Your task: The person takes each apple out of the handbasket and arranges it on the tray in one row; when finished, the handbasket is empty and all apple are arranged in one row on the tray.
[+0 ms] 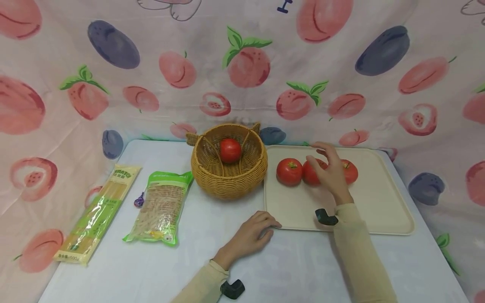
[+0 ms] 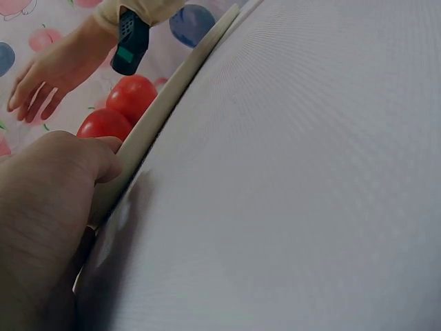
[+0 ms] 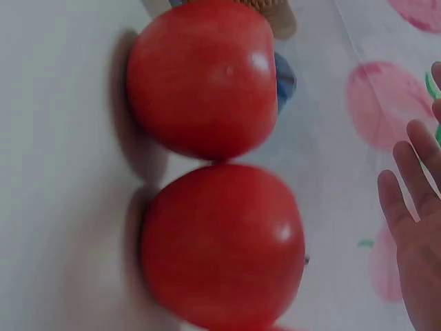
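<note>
Three red tomatoes lie in a row on a cream tray (image 1: 379,210): a left tomato (image 1: 289,171), a middle tomato (image 1: 311,173) partly behind my right hand, and a right tomato (image 1: 349,171). My right hand (image 1: 331,170) is above the middle and right ones, its fingers spread and holding nothing. In the right wrist view, two touching tomatoes (image 3: 220,245) stand beside the hand (image 3: 420,227), apart from it. My left hand (image 1: 248,237) rests at the tray's near-left corner, a fingertip touching the rim; some fingers are hidden in the left wrist view.
A wicker basket (image 1: 229,185) with one tomato (image 1: 230,150) inside stands left of the tray. Farther left lie a green-edged plastic food bag (image 1: 159,208), a small purple wrapped candy (image 1: 139,200) and a long noodle packet (image 1: 98,214). A fruit-print cloth (image 1: 242,101) hangs behind.
</note>
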Available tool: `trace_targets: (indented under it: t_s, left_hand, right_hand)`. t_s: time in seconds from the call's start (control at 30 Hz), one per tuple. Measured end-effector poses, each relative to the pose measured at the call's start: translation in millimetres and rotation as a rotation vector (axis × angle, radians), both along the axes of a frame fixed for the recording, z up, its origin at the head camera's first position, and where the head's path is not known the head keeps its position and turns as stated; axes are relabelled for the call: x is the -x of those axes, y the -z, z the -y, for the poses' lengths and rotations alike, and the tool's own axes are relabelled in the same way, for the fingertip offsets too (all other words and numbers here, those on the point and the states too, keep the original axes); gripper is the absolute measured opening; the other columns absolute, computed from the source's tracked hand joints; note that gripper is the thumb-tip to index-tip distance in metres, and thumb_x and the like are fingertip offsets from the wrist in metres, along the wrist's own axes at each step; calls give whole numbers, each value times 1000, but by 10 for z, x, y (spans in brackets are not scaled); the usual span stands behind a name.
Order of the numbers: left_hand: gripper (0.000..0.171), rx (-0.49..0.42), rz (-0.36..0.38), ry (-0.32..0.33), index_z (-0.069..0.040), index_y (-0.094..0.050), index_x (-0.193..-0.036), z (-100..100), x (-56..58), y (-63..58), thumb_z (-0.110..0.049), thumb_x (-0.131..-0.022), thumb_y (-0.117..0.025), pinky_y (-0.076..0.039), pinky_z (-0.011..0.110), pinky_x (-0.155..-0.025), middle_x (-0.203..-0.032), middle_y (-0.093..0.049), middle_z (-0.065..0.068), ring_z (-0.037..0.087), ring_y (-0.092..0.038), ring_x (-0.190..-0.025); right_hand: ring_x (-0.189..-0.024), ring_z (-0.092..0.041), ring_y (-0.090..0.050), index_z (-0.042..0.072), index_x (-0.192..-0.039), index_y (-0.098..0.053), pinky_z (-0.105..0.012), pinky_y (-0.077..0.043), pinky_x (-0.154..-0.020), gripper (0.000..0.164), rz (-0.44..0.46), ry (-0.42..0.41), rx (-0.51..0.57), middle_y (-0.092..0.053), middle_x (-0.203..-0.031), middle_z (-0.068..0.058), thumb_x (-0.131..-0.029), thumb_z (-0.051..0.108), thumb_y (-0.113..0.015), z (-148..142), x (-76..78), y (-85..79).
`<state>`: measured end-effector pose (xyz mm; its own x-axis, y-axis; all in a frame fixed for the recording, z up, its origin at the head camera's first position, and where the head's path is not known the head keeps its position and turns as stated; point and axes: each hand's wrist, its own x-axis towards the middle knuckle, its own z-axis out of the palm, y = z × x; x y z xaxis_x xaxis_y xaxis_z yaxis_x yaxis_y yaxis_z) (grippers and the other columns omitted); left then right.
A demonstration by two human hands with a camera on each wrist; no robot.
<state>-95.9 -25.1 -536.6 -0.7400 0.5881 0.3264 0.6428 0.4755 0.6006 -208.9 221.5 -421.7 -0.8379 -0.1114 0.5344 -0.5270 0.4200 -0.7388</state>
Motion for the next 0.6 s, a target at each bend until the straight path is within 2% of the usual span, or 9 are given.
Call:
trace_targets:
  t_s: [0.03, 0.07, 0.2, 0.33, 0.43, 0.53, 0.6]
  left_hand:
    - [25, -1, -1, 1, -24, -63, -113, 0, -1, 2, -14, -93, -54, -43, 22, -100, -112, -58, -11, 5, -48, -116]
    - [25, -1, 2, 1, -24, -63, -113, 1, 0, 2, -14, -93, -54, -43, 22, -100, -112, -58, -11, 5, -48, -116]
    - [24, -4, -4, 8, -24, -63, -113, 5, 3, 4, -13, -93, -54, -43, 22, -100, -112, -58, -11, 5, -48, -116]
    - [25, -4, -15, 17, -23, -63, -113, 8, 3, 4, -12, -92, -54, -43, 22, -100, -111, -58, -11, 5, -49, -115]
    - [25, -4, -20, 17, -23, -63, -112, 9, 4, 0, -12, -92, -55, -43, 21, -99, -111, -58, -11, 5, -49, -115]
    - [25, -5, -24, 14, -23, -64, -112, 9, 7, -5, -11, -92, -55, -43, 22, -99, -111, -58, -11, 5, -49, -115]
    - [25, -5, -30, 13, -23, -63, -112, 9, 11, -10, -11, -92, -55, -44, 22, -98, -111, -58, -11, 5, -49, -114]
  right_hand:
    - [-117, -15, -49, -5, -122, -53, -35, -45, -101, 39, -1, -16, -8, -52, -122, -20, -84, -3, -64, 29, 14, -19]
    - [-117, -18, -49, -6, -121, -53, -37, -44, -102, 39, -14, -36, -19, -53, -121, -21, -84, -4, -64, 57, 31, -36]
    - [-114, -29, -48, -8, -119, -53, -20, -41, -100, 39, -45, -111, -51, -53, -119, -24, -82, -6, -65, 158, 102, -77]
    - [-112, -34, -48, -9, -118, -53, -15, -38, -100, 40, -65, -182, -76, -53, -118, -26, -80, -10, -65, 256, 158, -86]
    - [-112, -33, -49, -9, -118, -53, -19, -40, -100, 39, -65, -218, -98, -53, -118, -25, -81, -9, -65, 343, 185, -91]
    - [-113, -32, -50, -6, -120, -53, -36, -44, -101, 39, -47, -248, -111, -53, -119, -23, -83, -5, -65, 447, 214, -116]
    - [-115, -29, -50, 0, -123, -53, -41, -45, -99, 40, -10, -262, -122, -54, -123, -17, -85, 0, -65, 510, 259, -112]
